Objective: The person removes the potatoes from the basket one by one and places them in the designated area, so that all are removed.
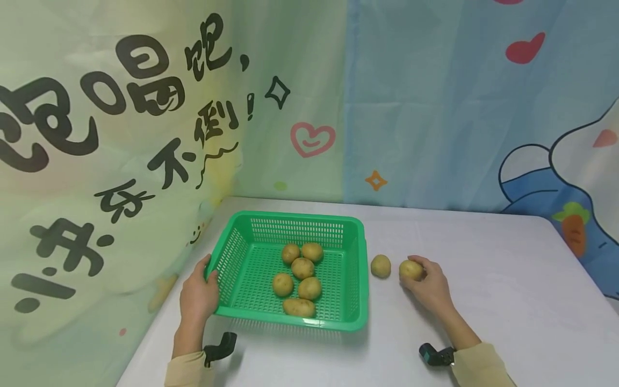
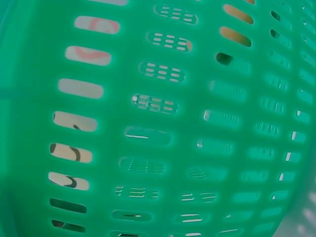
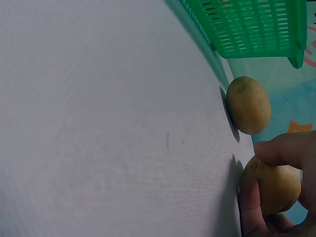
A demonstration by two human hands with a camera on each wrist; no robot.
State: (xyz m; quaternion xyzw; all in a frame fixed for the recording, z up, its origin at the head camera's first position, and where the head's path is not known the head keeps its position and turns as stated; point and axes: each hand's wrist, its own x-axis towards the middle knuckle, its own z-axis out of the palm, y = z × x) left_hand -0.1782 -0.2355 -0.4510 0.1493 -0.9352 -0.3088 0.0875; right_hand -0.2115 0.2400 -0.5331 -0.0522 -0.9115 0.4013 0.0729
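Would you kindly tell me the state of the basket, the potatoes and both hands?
Green basket: open side up
Six potatoes: inside the basket
Loose potato: on the white table, untouched
Held potato: gripped, outside the basket
Left hand: holding the basket's left side
Right hand: gripping the held potato

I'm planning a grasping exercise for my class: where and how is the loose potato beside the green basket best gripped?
Probably round its middle, straight down from above, thumb and fingers on the near and far sides. The loose potato is rounded, with its top bare; the green basket stands close on its left, and the right hand, holding another potato, on its right.
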